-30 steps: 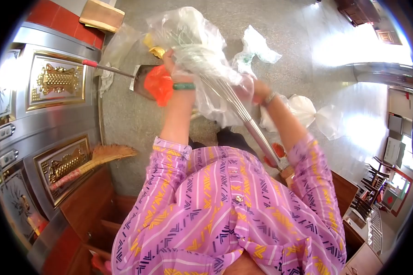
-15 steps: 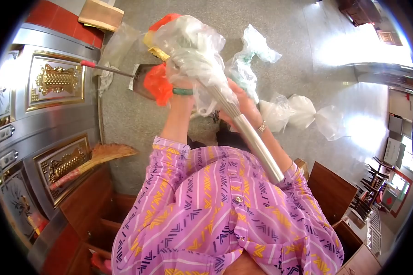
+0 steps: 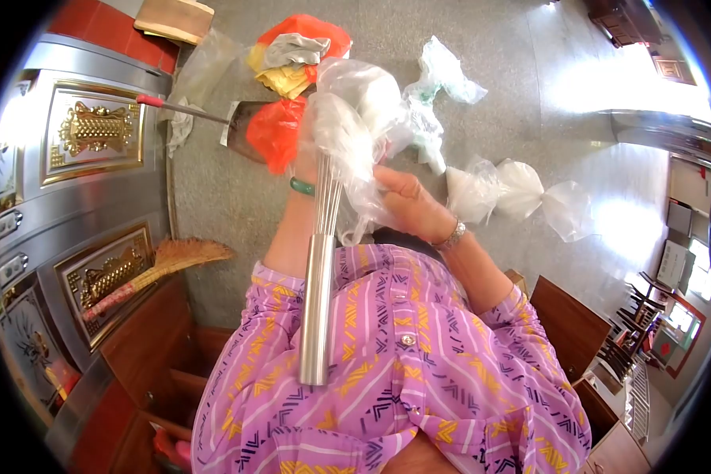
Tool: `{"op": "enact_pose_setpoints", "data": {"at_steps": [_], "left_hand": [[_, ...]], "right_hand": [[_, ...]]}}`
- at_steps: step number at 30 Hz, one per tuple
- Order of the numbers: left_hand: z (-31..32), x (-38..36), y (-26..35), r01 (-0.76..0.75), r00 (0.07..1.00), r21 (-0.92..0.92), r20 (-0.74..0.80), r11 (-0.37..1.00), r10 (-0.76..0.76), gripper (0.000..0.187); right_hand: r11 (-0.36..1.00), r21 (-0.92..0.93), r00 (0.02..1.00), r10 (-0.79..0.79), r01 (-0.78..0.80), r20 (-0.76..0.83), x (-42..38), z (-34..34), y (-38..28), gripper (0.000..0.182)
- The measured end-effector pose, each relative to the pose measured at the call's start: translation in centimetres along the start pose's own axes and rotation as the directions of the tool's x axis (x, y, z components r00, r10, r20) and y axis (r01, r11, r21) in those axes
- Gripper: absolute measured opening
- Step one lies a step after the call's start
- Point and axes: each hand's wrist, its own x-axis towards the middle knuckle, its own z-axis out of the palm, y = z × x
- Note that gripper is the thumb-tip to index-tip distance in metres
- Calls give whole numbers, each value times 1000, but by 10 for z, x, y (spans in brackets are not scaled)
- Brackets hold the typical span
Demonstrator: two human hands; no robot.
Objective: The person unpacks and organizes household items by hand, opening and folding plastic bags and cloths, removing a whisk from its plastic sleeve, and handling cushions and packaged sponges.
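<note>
We've got a metal whisk (image 3: 316, 308) in front of our shirt (image 3: 403, 355), handle end toward us, with a clear plastic bag (image 3: 347, 134) bunched around its wires. Our right hand (image 3: 411, 204) is clamped on the side of that bag. Our left hand (image 3: 304, 164) is mostly behind the whisk and bag, so we honestly can't tell its grip. There's a red plastic bag (image 3: 275, 134) just beside it, overlapping a dustpan (image 3: 243, 126) on the floor (image 3: 229, 205).
</note>
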Motion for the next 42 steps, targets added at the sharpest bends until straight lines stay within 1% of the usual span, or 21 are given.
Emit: {"op": "enact_pose_setpoints", "data": {"at_steps": [1, 2, 4, 6, 11, 13, 15, 16, 18, 19, 22, 25, 27, 28, 29, 30, 31, 34, 38, 40, 42], "left_hand": [[1, -1, -2, 115, 990, -237, 108, 965, -92, 16], [-14, -6, 14, -37, 993, -15, -115, 999, 35, 13], [-28, -10, 39, -141, 932, 237, -295, 961, 210, 12], [-29, -11, 48, -145, 865, 696, -255, 703, 431, 13], [-37, -2, 80, -178, 773, 830, -215, 529, 597, 25], [-39, 2, 92, -192, 771, 839, -193, 510, 607, 27], [-32, 9, 87, -163, 697, 898, -188, 408, 692, 27], [-28, 13, 85, -169, 699, 898, -181, 406, 692, 27], [-21, 19, 80, -160, 698, 912, -167, 378, 697, 35], [-25, 23, 81, -161, 701, 914, -160, 373, 695, 35], [-36, 41, 73, -190, 677, 978, 70, 82, 733, 57], [-21, 51, 53, -128, 710, 991, 109, -25, 696, 58], [-12, 50, 46, -138, 723, 985, 173, -106, 668, 55], [-8, 45, 41, -183, 753, 983, 148, -11, 642, 50], [-2, 39, 34, -216, 783, 973, 120, 86, 610, 46], [9, 32, 31, -206, 830, 952, 47, 228, 556, 40], [10, 27, 37, -214, 829, 951, 56, 224, 556, 40], [-4, 14, 54, -208, 730, 840, -208, 501, 651, 44], [-23, 23, 69, -299, 701, 818, -161, 491, 695, 43], [-30, 24, 75, -310, 761, 911, 67, 270, 645, 44], [-14, 23, 67, -293, 814, 879, 22, 377, 581, 45]], "right_hand": [[1000, 0, 1000, 3, -3, 1, -3, 2, 1, 40], [992, -119, 999, -52, 51, -3, -5, 4, 0, 41], [966, -235, 994, -107, 105, 5, -8, 9, -6, 41], [851, -518, 976, -180, 91, -124, -17, 14, -17, 41], [837, -547, 914, -226, 5, -337, -17, 4, -27, 36], [613, -783, 909, -377, 103, -176, -19, -3, -27, 33], [533, -836, 916, -388, 133, -101, -22, -17, -30, 28], [397, -910, 916, -397, 122, -50, -24, -31, -31, 30], [366, -929, 891, -437, 52, -122, -14, -38, -50, 62], [362, -931, 888, -444, 57, -118, -6, -33, -61, 62], [328, -944, 842, -497, -42, -210, 30, -10, -68, 80], [382, -923, 887, -408, -49, -216, 53, -13, -41, 95], [660, -748, 894, -372, 64, -251, 51, -10, -38, 93], [698, -710, 882, -389, 93, -266, 49, -7, -37, 77], [698, -710, 884, -388, 95, -263, 47, -7, -35, 77], [835, -525, 899, -347, 166, -268, 47, -8, -35, 68], [924, -312, 915, -308, 223, -260, 47, -12, -38, 58], [955, -149, 928, -286, 256, -240, 44, -27, -40, 47], [971, -53, 927, -238, 233, -291, 35, -19, -52, 43], [973, -5, 940, -226, 232, -255, 33, -29, -42, 43], [968, 73, 966, -231, 240, -116, 33, -40, -31, 43]]}}
